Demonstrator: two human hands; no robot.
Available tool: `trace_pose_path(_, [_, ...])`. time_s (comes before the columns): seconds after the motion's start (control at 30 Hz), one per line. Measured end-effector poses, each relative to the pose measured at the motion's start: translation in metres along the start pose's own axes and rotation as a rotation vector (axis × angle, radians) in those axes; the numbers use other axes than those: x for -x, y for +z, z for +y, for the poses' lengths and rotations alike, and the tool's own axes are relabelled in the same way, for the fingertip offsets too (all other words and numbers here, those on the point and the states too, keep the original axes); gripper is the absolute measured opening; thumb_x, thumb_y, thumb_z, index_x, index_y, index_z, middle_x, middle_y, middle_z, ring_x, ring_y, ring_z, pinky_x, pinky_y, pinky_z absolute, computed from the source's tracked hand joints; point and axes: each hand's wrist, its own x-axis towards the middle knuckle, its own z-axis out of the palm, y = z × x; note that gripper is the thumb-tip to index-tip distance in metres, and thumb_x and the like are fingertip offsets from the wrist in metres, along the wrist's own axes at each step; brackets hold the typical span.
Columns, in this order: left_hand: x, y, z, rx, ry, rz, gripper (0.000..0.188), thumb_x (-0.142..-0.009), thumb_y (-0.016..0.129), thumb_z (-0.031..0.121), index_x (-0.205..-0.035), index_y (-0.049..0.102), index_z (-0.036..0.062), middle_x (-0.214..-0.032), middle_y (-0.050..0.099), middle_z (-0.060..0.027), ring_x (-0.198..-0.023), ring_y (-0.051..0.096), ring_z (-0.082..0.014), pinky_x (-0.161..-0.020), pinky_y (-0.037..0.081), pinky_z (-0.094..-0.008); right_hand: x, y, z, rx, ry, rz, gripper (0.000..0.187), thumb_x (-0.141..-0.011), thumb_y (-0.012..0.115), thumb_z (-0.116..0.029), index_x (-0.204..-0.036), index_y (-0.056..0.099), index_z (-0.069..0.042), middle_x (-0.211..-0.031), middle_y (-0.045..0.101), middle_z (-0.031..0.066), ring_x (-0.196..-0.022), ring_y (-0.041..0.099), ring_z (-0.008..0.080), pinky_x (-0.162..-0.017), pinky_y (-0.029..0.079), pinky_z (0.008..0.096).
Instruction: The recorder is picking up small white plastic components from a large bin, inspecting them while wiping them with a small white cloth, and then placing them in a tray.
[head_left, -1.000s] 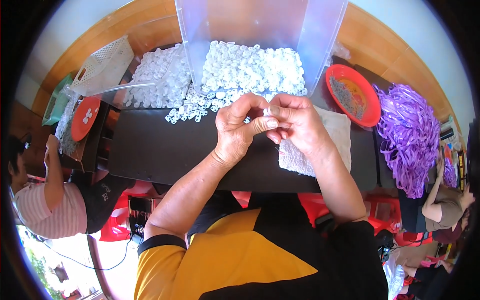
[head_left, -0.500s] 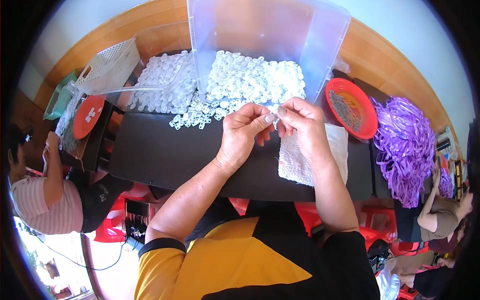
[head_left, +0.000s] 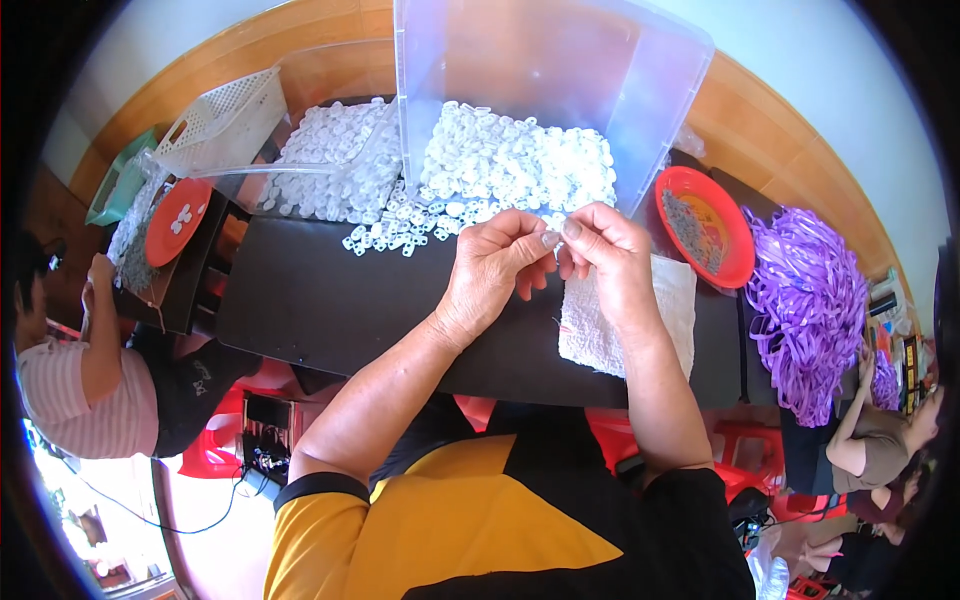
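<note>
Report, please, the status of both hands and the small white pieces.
Left hand, right hand: both pinched, nearly meeting, contents unclear. White pieces heaped beyond. Cloth beneath right wrist.

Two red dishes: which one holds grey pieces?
The red bowl beside the purple ribbons, at right; grey pieces lie in it, while the red plate at far left holds white pieces.

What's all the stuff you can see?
small pieces: countless, white, far middle
bins: two, clear, far side
cloth: one, white, right of middle
bowl: one, red, right
strips: heap, purple, far right
dish: one, red, left
basket: one, white, upper left
tray: one, green, upper left
table: one, dark, middle
stools: several, red, near side
other people: several, striped and brown tops, both sides
left hand, right hand: one each, bare, middle, fingertips close together
</note>
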Motion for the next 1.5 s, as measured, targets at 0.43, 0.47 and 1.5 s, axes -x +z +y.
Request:
trace_pose_path(0.43, [0.001, -0.005, -0.003, 0.045, 0.041, -0.044, 0.014, -0.091, 0.065, 0.015, -0.094, 0.061, 0.0027, -0.075, 0.062, -0.0028, -0.062, 0.057, -0.0097, -0.051, 0.045, -0.0229, 0.002, 0.003, 0.002, -0.021, -0.038, -0.009, 0.022, -0.093, 0.061, -0.024, -0.087, 0.059, -0.003, -0.066, 0.050, -0.0016, -0.059, 0.050, 0.0085, -0.054, 0.038, 0.0215])
trace_pose_path(0.47, [0.000, -0.004, -0.001, 0.118, 0.017, -0.049, 0.014, -0.090, 0.067, 0.014, -0.095, 0.061, 0.0022, -0.076, 0.062, -0.0031, -0.063, 0.058, -0.0104, -0.051, 0.046, -0.0233, 0.002, 0.001, 0.003, -0.022, -0.039, -0.010, 0.022, -0.093, 0.062, -0.023, -0.087, 0.060, -0.003, -0.065, 0.051, -0.0013, -0.059, 0.051, 0.0089, -0.054, 0.038, 0.0216])
trace_pose_path(1.5, [0.001, -0.007, 0.004, 0.170, 0.056, -0.121, 0.025, -0.079, 0.075, 0.005, -0.101, 0.063, -0.0004, -0.083, 0.066, -0.0064, -0.068, 0.062, -0.0136, -0.053, 0.049, -0.0254, 0.004, -0.003, -0.008, -0.119, 0.067, -0.144, 0.022, -0.090, 0.066, -0.021, -0.081, 0.062, -0.001, -0.065, 0.057, 0.0020, -0.053, 0.051, 0.0079, -0.048, 0.034, 0.0207])
